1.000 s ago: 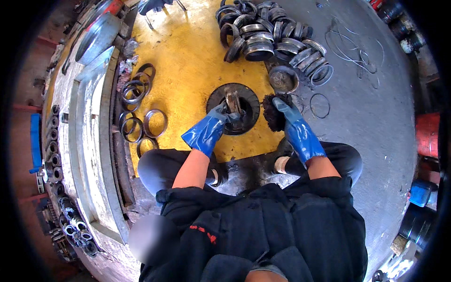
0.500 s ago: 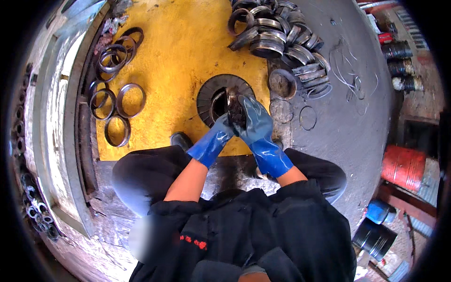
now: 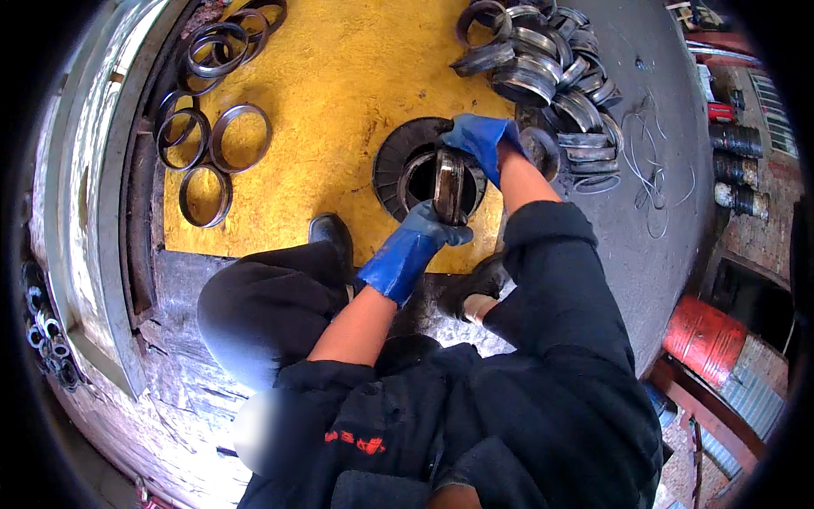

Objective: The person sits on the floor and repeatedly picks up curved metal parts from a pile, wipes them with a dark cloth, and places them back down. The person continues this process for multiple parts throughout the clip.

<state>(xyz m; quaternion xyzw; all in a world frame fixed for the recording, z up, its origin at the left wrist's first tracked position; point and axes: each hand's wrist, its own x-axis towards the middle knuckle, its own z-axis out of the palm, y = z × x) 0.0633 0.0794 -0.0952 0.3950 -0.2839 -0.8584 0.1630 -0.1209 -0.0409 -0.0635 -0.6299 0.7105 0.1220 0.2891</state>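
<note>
1. A grimy metal ring (image 3: 448, 187), standing on edge, is over the opening of a dark round basin (image 3: 390, 174).
2. The left hand (image 3: 431, 226), in a blue glove, grips the ring's near end.
3. The right hand (image 3: 480, 141), also gloved, curls at its far end; whether it grips the ring or something dark beneath the fingers, I cannot tell.
4. Work on this ring looks under way, its surface being blackened in places.
5. On the yellow floor sheet (image 3: 339, 102), the loose rings (image 3: 211, 140) at left look smoother, perhaps finished.
6. The heaped rings (image 3: 543, 72) at upper right look rougher; probably many remain.
</note>
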